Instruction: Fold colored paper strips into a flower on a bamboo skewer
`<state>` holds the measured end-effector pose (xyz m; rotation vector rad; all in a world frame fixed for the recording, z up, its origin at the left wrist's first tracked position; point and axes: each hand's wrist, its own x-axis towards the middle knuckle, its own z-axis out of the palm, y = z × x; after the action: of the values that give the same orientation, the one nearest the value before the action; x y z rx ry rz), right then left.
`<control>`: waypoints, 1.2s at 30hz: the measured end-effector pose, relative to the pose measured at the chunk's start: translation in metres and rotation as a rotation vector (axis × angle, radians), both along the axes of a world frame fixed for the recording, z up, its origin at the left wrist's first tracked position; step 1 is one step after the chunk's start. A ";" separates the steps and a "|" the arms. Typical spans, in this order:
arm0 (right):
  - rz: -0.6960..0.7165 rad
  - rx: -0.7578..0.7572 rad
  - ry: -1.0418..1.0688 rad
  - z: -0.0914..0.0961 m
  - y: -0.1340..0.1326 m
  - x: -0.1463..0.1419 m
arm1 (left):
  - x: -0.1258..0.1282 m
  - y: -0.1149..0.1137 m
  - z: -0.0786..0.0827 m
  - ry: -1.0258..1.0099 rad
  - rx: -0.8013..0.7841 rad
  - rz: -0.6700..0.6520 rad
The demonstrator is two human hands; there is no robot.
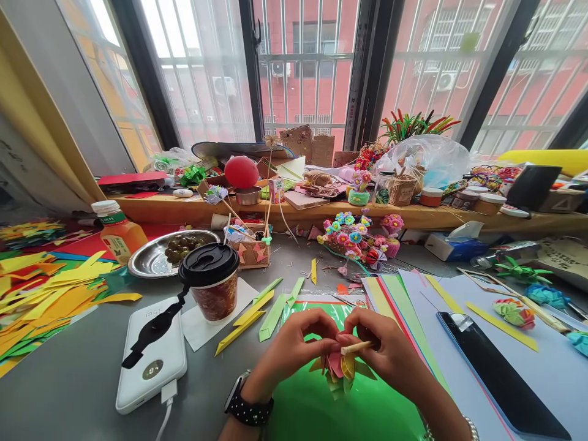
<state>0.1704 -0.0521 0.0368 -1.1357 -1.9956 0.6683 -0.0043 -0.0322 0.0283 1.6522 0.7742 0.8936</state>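
Observation:
My left hand [294,346] and my right hand [383,349] meet low in the middle of the view, both pinching a small folded paper flower [339,366] with pink, yellow and green petals. A thin wooden stick [357,347] pokes out sideways between my right fingers. The flower hangs just above a bright green paper sheet [321,407] on the grey table. A black watch is on my left wrist.
A lidded paper cup [212,288] stands left of my hands, beside a white power bank [151,352]. Yellow and green paper strips [257,312] lie between. A phone [496,373] rests on coloured sheets at right. A metal bowl [160,254], juice bottle [117,233] and finished paper flowers [356,236] sit farther back.

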 end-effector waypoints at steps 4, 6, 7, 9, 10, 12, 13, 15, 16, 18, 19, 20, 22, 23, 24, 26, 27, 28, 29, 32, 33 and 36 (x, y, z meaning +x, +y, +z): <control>0.055 -0.076 -0.014 0.002 0.000 0.005 | -0.001 -0.001 0.004 0.038 -0.027 -0.002; 0.069 -0.102 -0.017 0.003 0.000 0.008 | -0.002 -0.001 0.007 0.037 -0.048 -0.004; 0.072 -0.111 -0.011 0.003 0.000 0.009 | -0.002 -0.001 0.008 0.031 -0.058 -0.002; 0.079 -0.130 0.003 0.002 0.000 0.010 | -0.002 -0.001 0.010 0.016 -0.078 0.000; 0.079 -0.139 0.008 0.001 0.000 0.010 | -0.002 -0.001 0.010 0.009 -0.086 0.003; 0.073 -0.149 0.012 -0.001 0.001 0.009 | -0.001 -0.001 0.010 -0.002 -0.096 0.020; 0.067 -0.145 0.012 -0.001 0.001 0.008 | -0.001 -0.001 0.010 -0.005 -0.095 0.034; 0.050 -0.116 0.007 -0.002 0.001 0.006 | 0.000 -0.001 0.009 -0.002 -0.083 0.060; 0.040 -0.095 0.005 -0.003 0.001 0.006 | 0.000 -0.001 0.008 0.001 -0.073 0.069; 0.026 -0.036 -0.006 -0.003 0.002 0.004 | 0.000 0.000 0.006 0.002 -0.051 0.079; 0.025 -0.002 -0.011 -0.003 0.002 0.004 | 0.000 0.001 0.005 -0.002 -0.043 0.082; 0.027 0.032 -0.016 -0.004 0.003 0.003 | 0.000 0.001 0.005 -0.008 -0.037 0.081; 0.033 0.105 -0.024 -0.005 0.004 0.003 | 0.000 0.002 0.004 -0.020 -0.021 0.086; 0.032 0.142 -0.029 -0.006 0.004 0.003 | 0.000 0.002 0.003 -0.020 -0.011 0.092; 0.029 0.178 -0.033 -0.008 0.005 0.002 | 0.001 0.002 0.003 -0.018 0.001 0.103; 0.022 0.256 -0.046 -0.010 0.006 0.002 | 0.001 0.002 0.002 -0.004 0.024 0.130; 0.017 0.296 -0.052 -0.011 0.006 0.001 | 0.001 0.002 0.002 0.004 0.034 0.142; 0.011 0.335 -0.057 -0.012 0.006 0.000 | 0.001 0.002 0.002 0.010 0.043 0.150; 0.005 0.374 -0.062 -0.013 0.006 0.000 | 0.001 0.002 0.001 0.015 0.052 0.158; -0.020 0.477 -0.073 -0.015 0.007 -0.001 | 0.001 0.001 0.001 0.035 0.076 0.179; -0.027 0.507 -0.080 -0.016 0.006 -0.001 | 0.001 0.001 0.001 0.044 0.083 0.188; -0.044 0.564 -0.090 -0.018 0.006 -0.001 | 0.001 0.002 0.002 0.080 0.106 0.224</control>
<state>0.1695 -0.0461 0.0191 -0.8685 -2.0411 0.0145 -0.0029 -0.0297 0.0307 1.7248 0.9967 1.0451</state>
